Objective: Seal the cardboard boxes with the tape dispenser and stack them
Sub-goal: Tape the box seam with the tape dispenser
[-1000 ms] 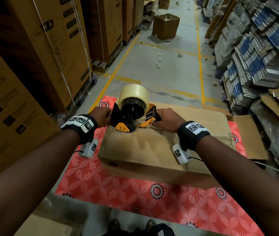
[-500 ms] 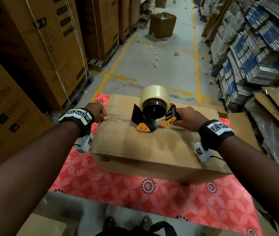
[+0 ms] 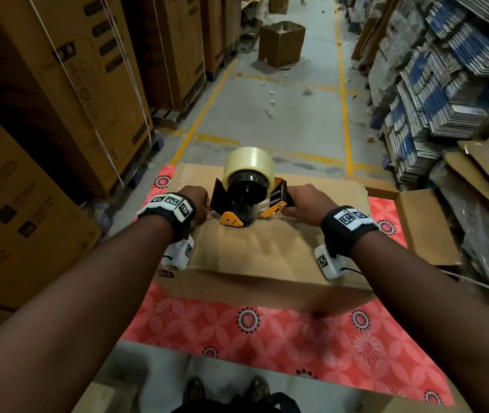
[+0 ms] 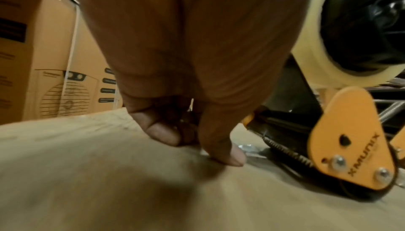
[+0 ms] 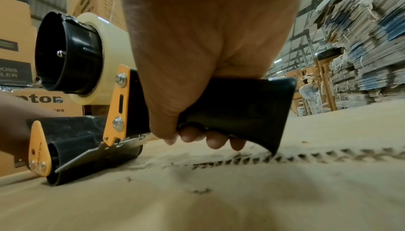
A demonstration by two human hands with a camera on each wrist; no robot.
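A brown cardboard box (image 3: 252, 251) lies flat on a red flowered mat (image 3: 267, 332). On its top, left of the middle, stands a black and orange tape dispenser (image 3: 249, 201) with a roll of clear tape (image 3: 249, 159). My right hand (image 3: 302, 204) grips the dispenser's black handle (image 5: 241, 104), fingers wrapped under it. The roller end rests on the cardboard (image 5: 219, 200). My left hand (image 3: 198, 201) sits just left of the dispenser's front. In the left wrist view its curled thumb and forefinger (image 4: 197, 144) pinch the tape end down on the box top (image 4: 109, 182).
Tall strapped cartons (image 3: 73, 84) line the left side. Stacks of flattened cartons (image 3: 445, 84) fill the right. An open box (image 3: 280, 43) stands far down the aisle. A second open carton (image 3: 425, 228) lies by the mat's right edge. My feet (image 3: 225, 391) are at the mat's near edge.
Half a second ago the dispenser stood mid-box, apart from my left hand at the box's left edge. Now dispenser and left hand are side by side again, left of the middle.
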